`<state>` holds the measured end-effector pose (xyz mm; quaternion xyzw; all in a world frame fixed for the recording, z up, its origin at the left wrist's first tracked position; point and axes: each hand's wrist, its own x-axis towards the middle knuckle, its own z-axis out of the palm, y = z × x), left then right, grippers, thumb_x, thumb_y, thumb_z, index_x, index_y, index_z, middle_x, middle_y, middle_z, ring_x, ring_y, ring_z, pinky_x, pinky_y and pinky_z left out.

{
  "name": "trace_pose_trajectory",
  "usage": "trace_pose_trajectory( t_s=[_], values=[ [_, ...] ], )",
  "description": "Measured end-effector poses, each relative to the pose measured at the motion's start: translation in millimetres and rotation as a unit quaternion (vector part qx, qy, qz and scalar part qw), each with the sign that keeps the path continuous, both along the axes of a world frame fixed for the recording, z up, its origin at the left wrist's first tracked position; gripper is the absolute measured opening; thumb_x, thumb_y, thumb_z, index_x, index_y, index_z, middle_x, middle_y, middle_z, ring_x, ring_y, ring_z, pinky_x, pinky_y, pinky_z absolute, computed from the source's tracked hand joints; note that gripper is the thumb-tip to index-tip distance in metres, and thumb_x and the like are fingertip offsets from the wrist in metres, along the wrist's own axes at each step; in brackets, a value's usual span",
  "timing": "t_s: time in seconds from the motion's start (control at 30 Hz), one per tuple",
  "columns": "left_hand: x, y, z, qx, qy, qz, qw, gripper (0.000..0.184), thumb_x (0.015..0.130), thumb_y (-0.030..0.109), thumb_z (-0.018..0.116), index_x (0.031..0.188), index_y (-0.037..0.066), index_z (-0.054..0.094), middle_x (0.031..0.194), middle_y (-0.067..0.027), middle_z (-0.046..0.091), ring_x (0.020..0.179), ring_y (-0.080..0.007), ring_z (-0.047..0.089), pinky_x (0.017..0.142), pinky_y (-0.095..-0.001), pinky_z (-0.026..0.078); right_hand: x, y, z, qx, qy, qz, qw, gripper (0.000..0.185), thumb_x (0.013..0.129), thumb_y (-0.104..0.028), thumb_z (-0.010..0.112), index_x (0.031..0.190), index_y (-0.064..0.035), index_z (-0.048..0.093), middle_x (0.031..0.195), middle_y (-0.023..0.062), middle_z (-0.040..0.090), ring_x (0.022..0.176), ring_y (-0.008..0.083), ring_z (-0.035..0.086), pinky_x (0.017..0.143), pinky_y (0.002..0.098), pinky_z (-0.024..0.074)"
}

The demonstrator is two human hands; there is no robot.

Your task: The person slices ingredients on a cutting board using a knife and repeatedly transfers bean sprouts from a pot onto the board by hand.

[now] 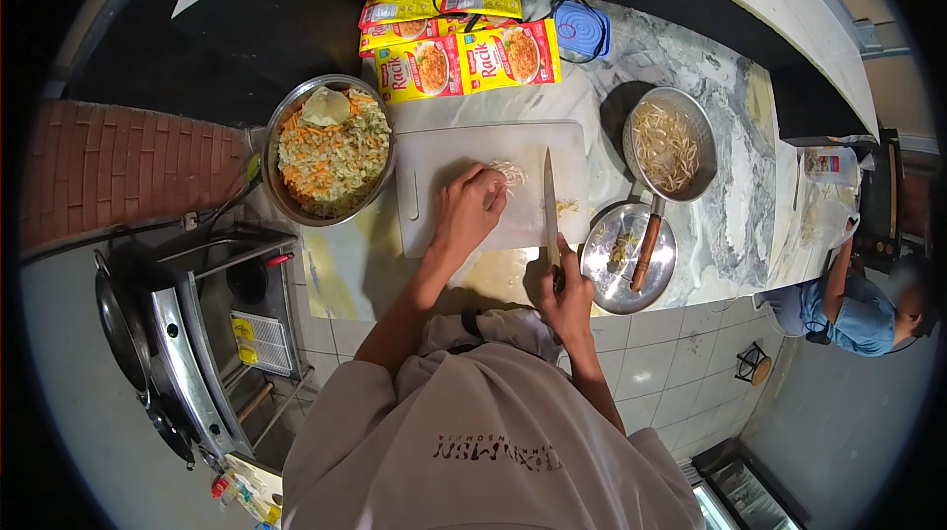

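My left hand is curled over a small bunch of bean sprouts on the white cutting board. Its fingers are closed against the sprouts. In my right hand is a kitchen knife, gripped by its handle, with the blade pointing away from me over the board. The blade stands a little to the right of the sprouts, apart from them. Small yellowish scraps lie on the board just right of the blade.
A large bowl of chopped cabbage and carrot stands left of the board. To the right are a saucepan of bean sprouts and a metal lid with scraps. Behind lie seasoning packets and a blue scale. Another person is at far right.
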<state>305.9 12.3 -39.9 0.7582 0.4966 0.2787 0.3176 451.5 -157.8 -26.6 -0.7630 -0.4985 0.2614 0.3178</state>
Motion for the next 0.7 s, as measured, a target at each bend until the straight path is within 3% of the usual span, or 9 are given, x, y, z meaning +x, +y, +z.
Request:
trace_pose_trajectory(
  t_s=[0.07, 0.13, 0.2, 0.27, 0.37, 0.43, 0.5, 0.57, 0.7],
  values=[
    [-0.8, -0.3, 8.2, -0.032, -0.01, -0.015, 0.999, 0.017, 0.079, 0.009, 0.075, 0.096, 0.009, 0.071, 0.088, -0.0081, 0.066, 0.076, -0.0307, 0.067, 0.069, -0.0412, 0.053, 1.2, 2.6, 2.8, 0.003, 0.012, -0.013, 1.0, 0.059, 0.087, -0.001, 0.057, 0.146, -0.0069, 0.049, 0.06, 0.0159, 0.055, 0.049, 0.0282, 0.056, 0.052, 0.0355, 0.0471],
    [0.2, -0.6, 6.9, -0.021, -0.014, -0.022, 0.999, 0.019, 0.079, 0.01, 0.076, 0.097, 0.009, 0.071, 0.088, -0.0084, 0.065, 0.075, -0.0314, 0.066, 0.069, -0.0411, 0.053, 5.0, 4.6, 5.4, -0.041, 0.011, 0.007, 0.999, 0.065, 0.086, -0.005, 0.058, 0.149, -0.0048, 0.043, 0.073, 0.0209, 0.068, 0.06, 0.0395, 0.067, 0.058, 0.0451, 0.0529],
    [0.7, -1.0, 4.2, -0.009, -0.019, -0.028, 0.999, 0.021, 0.078, 0.011, 0.077, 0.098, 0.009, 0.071, 0.087, -0.0087, 0.063, 0.075, -0.0321, 0.065, 0.069, -0.041, 0.053, 6.0, 6.7, 7.1, -0.049, 0.009, 0.01, 0.999, 0.065, 0.086, -0.005, 0.058, 0.149, -0.0045, 0.043, 0.073, 0.0208, 0.068, 0.06, 0.0392, 0.067, 0.058, 0.045, 0.0529],
    [1.7, -1.2, -1.7, -0.001, 0.022, -0.039, 0.999, 0.019, 0.081, 0.011, 0.075, 0.099, 0.011, 0.068, 0.1, -0.006, 0.064, 0.082, -0.0312, 0.068, 0.07, -0.0445, 0.054, 7.3, 8.1, 6.8, -0.056, 0.005, 0.012, 0.998, 0.065, 0.085, -0.005, 0.058, 0.149, -0.0042, 0.043, 0.073, 0.0207, 0.068, 0.06, 0.039, 0.067, 0.058, 0.0449, 0.0529],
    [4.4, 1.1, -5.4, 0.016, -0.018, -0.026, 0.999, 0.017, 0.08, 0.006, 0.075, 0.096, 0.009, 0.07, 0.092, -0.0078, 0.066, 0.078, -0.0318, 0.066, 0.069, -0.0413, 0.053, 8.7, 7.8, 1.9, -0.045, 0.004, 0.007, 0.999, 0.066, 0.085, -0.006, 0.058, 0.149, -0.005, 0.043, 0.074, 0.0204, 0.068, 0.06, 0.0392, 0.067, 0.058, 0.0451, 0.0531],
    [4.1, 2.2, -2.4, 0.012, -0.008, -0.024, 1.0, 0.016, 0.08, 0.005, 0.075, 0.095, 0.008, 0.07, 0.092, -0.0073, 0.067, 0.079, -0.0306, 0.067, 0.069, -0.0411, 0.053, 8.9, 8.2, -3.6, 0.022, -0.007, -0.006, 1.0, 0.059, 0.087, -0.001, 0.056, 0.146, -0.0058, 0.048, 0.058, 0.0124, 0.053, 0.045, 0.0223, 0.052, 0.05, 0.0319, 0.044],
    [4.5, 5.7, -0.6, 0.01, 0.003, -0.025, 1.0, 0.014, 0.081, 0.003, 0.074, 0.094, 0.008, 0.07, 0.092, -0.0069, 0.067, 0.08, -0.0293, 0.068, 0.069, -0.0408, 0.053, 11.5, 9.3, -6.3, 0.033, -0.008, -0.009, 0.999, 0.059, 0.088, -0.001, 0.056, 0.146, -0.0061, 0.048, 0.057, 0.0116, 0.053, 0.045, 0.0206, 0.051, 0.05, 0.0309, 0.043],
    [5.4, 8.2, 1.3, 0.01, -0.063, -0.029, 0.998, 0.014, 0.08, 0.003, 0.075, 0.092, 0.007, 0.07, 0.085, -0.0075, 0.066, 0.072, -0.0245, 0.065, 0.064, -0.0376, 0.052, 12.4, 11.7, -5.2, 0.041, -0.008, -0.017, 0.999, 0.058, 0.088, -0.001, 0.056, 0.146, -0.0064, 0.048, 0.057, 0.0107, 0.052, 0.045, 0.0189, 0.049, 0.049, 0.0299, 0.042],
    [11.3, 10.2, 13.6, -0.006, -0.059, -0.039, 0.997, 0.012, 0.082, 0.004, 0.075, 0.092, 0.007, 0.069, 0.081, -0.008, 0.063, 0.067, -0.0243, 0.063, 0.063, -0.0393, 0.051, 15.1, 19.2, 11.8, 0.033, 0.05, -0.049, 0.997, 0.058, 0.088, 0.001, 0.057, 0.145, -0.0056, 0.048, 0.059, 0.0053, 0.052, 0.048, 0.0104, 0.044, 0.05, 0.0257, 0.0385]
  ],
)
